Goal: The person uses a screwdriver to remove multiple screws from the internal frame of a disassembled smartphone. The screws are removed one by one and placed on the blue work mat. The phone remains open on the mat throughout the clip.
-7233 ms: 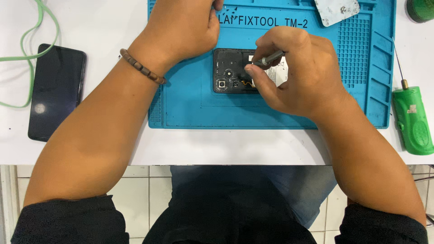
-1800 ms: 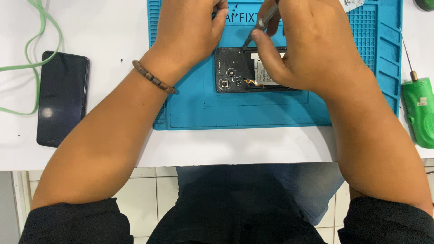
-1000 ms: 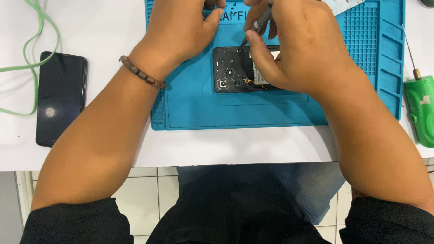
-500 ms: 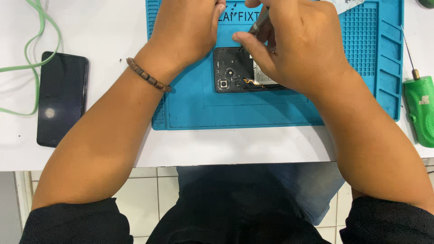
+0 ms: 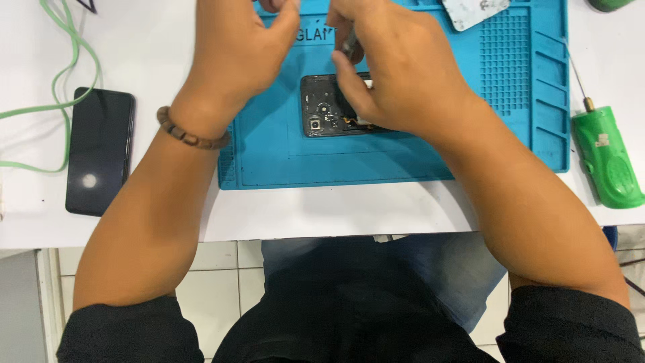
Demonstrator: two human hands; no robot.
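On a white workbench (image 5: 349,208) above a tiled floor, an opened black smartphone with its circuit board exposed (image 5: 321,107) lies on a blue silicone repair mat (image 5: 403,158). The right hand (image 5: 396,74) pinches a thin metal tool (image 5: 349,46) over it; the left hand (image 5: 238,50), curled near the mat's top edge, hides whatever its fingertips hold. A slip of the tool could scratch the board or tear a ribbon cable, and the right hand blocks the wearer's view of part of the phone.
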